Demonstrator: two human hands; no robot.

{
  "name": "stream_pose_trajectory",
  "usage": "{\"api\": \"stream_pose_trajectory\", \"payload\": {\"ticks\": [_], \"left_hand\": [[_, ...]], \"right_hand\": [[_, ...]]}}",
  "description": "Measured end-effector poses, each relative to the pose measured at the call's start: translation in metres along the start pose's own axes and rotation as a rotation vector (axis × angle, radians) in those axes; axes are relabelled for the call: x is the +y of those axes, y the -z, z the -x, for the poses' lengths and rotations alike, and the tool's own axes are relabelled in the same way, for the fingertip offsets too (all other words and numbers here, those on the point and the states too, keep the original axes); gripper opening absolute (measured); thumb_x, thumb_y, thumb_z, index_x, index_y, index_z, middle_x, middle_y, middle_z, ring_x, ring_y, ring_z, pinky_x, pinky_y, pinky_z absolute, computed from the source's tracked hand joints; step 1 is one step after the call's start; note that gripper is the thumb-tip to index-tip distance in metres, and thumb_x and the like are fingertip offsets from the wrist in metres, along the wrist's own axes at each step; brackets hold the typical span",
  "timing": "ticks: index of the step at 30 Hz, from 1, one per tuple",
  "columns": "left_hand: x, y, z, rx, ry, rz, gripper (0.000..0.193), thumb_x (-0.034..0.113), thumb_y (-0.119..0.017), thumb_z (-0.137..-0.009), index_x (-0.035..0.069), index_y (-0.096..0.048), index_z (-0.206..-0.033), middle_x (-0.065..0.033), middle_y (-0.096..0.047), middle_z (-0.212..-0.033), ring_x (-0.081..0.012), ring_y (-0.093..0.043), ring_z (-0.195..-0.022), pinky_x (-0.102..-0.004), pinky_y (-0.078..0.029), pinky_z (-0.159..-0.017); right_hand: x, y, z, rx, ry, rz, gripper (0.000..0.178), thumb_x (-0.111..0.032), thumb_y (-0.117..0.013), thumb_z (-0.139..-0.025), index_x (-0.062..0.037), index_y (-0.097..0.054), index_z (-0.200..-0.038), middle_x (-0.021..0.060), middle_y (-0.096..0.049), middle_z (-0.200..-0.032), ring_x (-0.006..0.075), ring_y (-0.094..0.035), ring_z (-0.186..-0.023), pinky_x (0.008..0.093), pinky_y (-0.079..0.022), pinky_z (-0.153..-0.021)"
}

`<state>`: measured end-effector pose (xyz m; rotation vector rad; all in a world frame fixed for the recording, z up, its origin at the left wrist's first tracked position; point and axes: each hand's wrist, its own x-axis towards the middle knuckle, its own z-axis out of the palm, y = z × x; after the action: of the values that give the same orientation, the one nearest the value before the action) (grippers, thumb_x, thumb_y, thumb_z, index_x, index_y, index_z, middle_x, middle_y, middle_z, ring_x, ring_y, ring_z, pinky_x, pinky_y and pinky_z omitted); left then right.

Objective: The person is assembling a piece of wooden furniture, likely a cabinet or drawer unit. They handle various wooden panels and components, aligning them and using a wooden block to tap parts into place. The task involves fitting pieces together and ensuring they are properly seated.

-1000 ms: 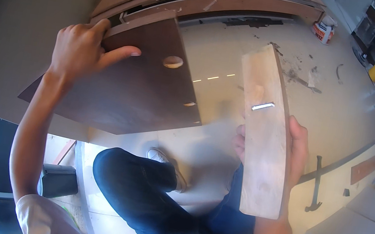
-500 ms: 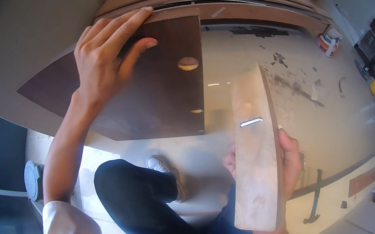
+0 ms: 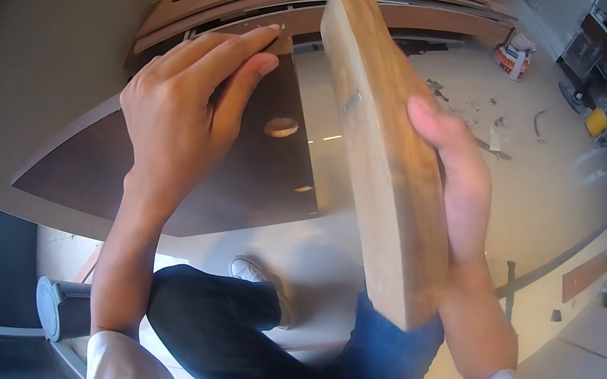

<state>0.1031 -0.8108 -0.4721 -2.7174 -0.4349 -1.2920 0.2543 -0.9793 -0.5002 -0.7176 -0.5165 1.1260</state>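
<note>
My right hand [image 3: 454, 175] grips a wooden hand plane [image 3: 393, 180] by its side, thumb over the edge. Tilted upward, the plane shows a slot in its narrow sole and hangs above the floor, right of a dark brown panel [image 3: 266, 175]. An oval hole [image 3: 281, 128] and a smaller cutout pierce the panel near its right edge. Over the panel's far edge reaches my left hand [image 3: 197, 83], holding nothing visible, its index finger stretched out and thumb apart from it. The fingertip is at that edge; whether it touches is hard to tell.
Stacked long boards [image 3: 459, 24] lie beyond the panel, with a green-and-black tool on them. A printed bag [image 3: 512, 57] stands at the back right. On the floor lie dark scraps and, partly hidden by my right arm, a hammer [image 3: 509, 288]. White boxlike furniture [image 3: 586, 373] is at right.
The plane has risen up and left in my right hand and turned, so its side shows more. My left hand has shifted slightly right along the panel's far edge, thumb closer to the index finger.
</note>
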Motion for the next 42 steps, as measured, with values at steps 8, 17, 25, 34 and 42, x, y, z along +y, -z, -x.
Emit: {"api": "stream_pose_trajectory", "payload": {"ticks": [8,17,25,34,42], "left_hand": [[-0.003,-0.006,0.012,0.154,-0.151,-0.212,0.019,0.025,-0.073,-0.091,0.011,-0.076,-0.104,-0.0003,-0.061,-0.076,-0.0189,-0.056,-0.061,-0.0314,-0.045,-0.058],[-0.019,-0.017,0.011,0.278,-0.19,-0.21,0.019,0.027,-0.075,-0.089,0.013,-0.076,-0.102,0.0016,-0.064,-0.078,-0.0177,-0.06,-0.064,-0.0313,-0.045,-0.058],[-0.029,-0.023,0.011,0.292,-0.17,-0.174,0.021,0.03,-0.077,-0.087,0.014,-0.076,-0.101,0.0016,-0.068,-0.082,-0.018,-0.064,-0.068,-0.0309,-0.047,-0.06],[-0.029,-0.024,0.01,0.321,-0.16,-0.176,0.019,0.03,-0.077,-0.087,0.014,-0.076,-0.097,0.0016,-0.068,-0.081,-0.0176,-0.064,-0.068,-0.0306,-0.047,-0.06],[-0.032,-0.026,0.01,0.324,-0.171,-0.183,0.018,0.029,-0.077,-0.088,0.013,-0.076,-0.096,0.0018,-0.069,-0.082,-0.0172,-0.065,-0.068,-0.03,-0.047,-0.06]], "right_hand": [[0.009,-0.025,-0.037,-0.068,0.13,0.128,0.066,-0.031,-0.054,-0.101,-0.0034,-0.036,-0.158,0.0048,-0.063,-0.123,0.0079,-0.061,-0.096,0.0252,-0.051,-0.079],[0.017,-0.039,-0.028,-0.025,0.15,0.177,0.064,-0.032,-0.051,-0.102,-0.0069,-0.034,-0.159,0.0035,-0.064,-0.12,0.0087,-0.063,-0.095,0.0247,-0.052,-0.081],[0.015,-0.042,-0.041,-0.003,0.122,0.202,0.063,-0.034,-0.052,-0.102,-0.0074,-0.037,-0.158,0.0027,-0.063,-0.122,0.0073,-0.063,-0.098,0.0237,-0.051,-0.084],[0.014,-0.046,-0.044,0.033,0.155,0.219,0.054,-0.031,-0.053,-0.103,-0.0051,-0.045,-0.149,0.005,-0.066,-0.116,0.0094,-0.066,-0.093,0.0246,-0.053,-0.081],[0.016,-0.049,-0.048,0.11,0.165,0.135,0.04,-0.027,-0.052,-0.103,-0.001,-0.059,-0.133,0.0103,-0.073,-0.104,0.015,-0.071,-0.083,0.0271,-0.058,-0.074]]}}
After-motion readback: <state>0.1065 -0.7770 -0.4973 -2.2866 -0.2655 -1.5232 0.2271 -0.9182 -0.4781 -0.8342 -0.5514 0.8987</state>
